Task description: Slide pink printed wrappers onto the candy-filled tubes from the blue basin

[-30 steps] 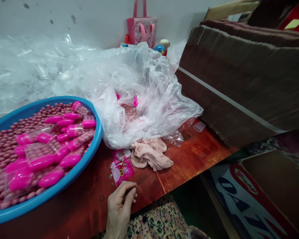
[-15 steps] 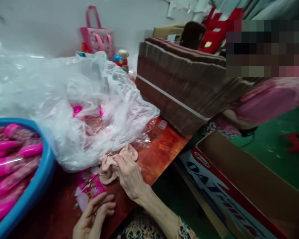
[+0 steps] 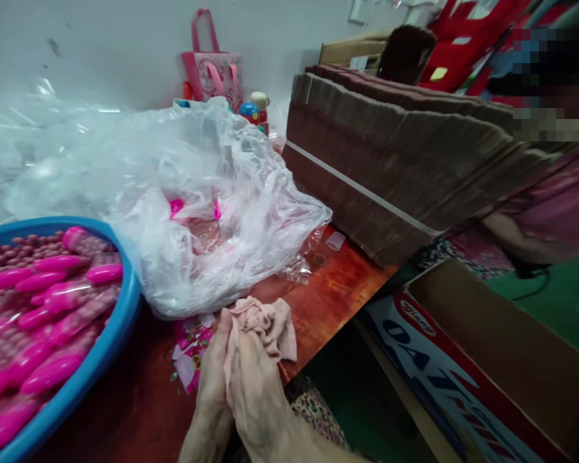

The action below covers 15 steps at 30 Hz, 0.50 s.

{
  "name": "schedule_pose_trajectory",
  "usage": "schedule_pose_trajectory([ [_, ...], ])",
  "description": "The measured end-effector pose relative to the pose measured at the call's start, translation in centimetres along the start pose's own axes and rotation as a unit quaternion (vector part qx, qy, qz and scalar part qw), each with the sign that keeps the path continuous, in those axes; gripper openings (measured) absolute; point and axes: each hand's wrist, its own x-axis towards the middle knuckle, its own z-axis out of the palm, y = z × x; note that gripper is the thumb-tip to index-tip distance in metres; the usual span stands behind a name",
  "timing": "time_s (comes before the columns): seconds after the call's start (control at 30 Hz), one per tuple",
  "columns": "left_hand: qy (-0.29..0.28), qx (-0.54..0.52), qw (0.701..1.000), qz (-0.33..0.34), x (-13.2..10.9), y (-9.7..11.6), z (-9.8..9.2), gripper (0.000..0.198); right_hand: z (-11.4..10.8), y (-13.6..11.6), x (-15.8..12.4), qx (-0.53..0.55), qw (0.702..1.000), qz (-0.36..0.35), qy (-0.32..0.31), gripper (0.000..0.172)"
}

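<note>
A crumpled pale pink cloth (image 3: 273, 325) is between my two hands over the front of the table. My left hand (image 3: 215, 370) presses against it from the left, fingers together. From the other side my right hand (image 3: 255, 379) is closed on the same cloth, with part of it hanging out to the right. Just left of my hands lies a bright pink printed packet (image 3: 193, 360), flat on the reddish-brown tabletop (image 3: 313, 292). Crumpled clear plastic bags (image 3: 251, 238) lie close beyond my hands.
On the left stands a blue basin (image 3: 130, 289) with pink-capped tubes and small beads. A strapped stack of brown cardboard (image 3: 367, 173) is at the back right. Below the table edge is an open carton (image 3: 453, 379). Another person's arm (image 3: 516, 238) shows at right; a pink bag (image 3: 217, 71) stands behind.
My right hand has lifted the cloth off the table and drawn it nearer. My left hand, earlier open and apart, has come up against it. The view has shifted a little left.
</note>
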Motion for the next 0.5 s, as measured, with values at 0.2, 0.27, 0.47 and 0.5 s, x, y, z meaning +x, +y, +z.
schedule_pose_trajectory([
  [0.2, -0.123, -0.083, 0.983, -0.112, 0.1, 1.2, 1.0, 0.05, -2.8, 0.6, -1.6, -0.055, 0.991, -0.12, 0.03, 0.053],
  [0.27, -0.136, -0.118, 0.98, -0.081, 0.1, 0.4, 1.7, 0.042, -3.3, 1.0, -0.9, -0.084, 0.991, -0.081, 0.066, 0.048],
  [0.47, -0.12, -0.12, 0.985, -0.033, -0.9, -1.9, 2.6, 0.03, -2.6, 3.9, 2.2, -0.04, 0.985, -0.041, 0.162, 0.032],
  [0.5, -0.137, -0.108, 0.984, -0.03, -1.3, -2.0, 2.5, 0.031, -2.7, 4.3, 2.7, -0.038, 0.986, -0.047, 0.152, 0.035],
])
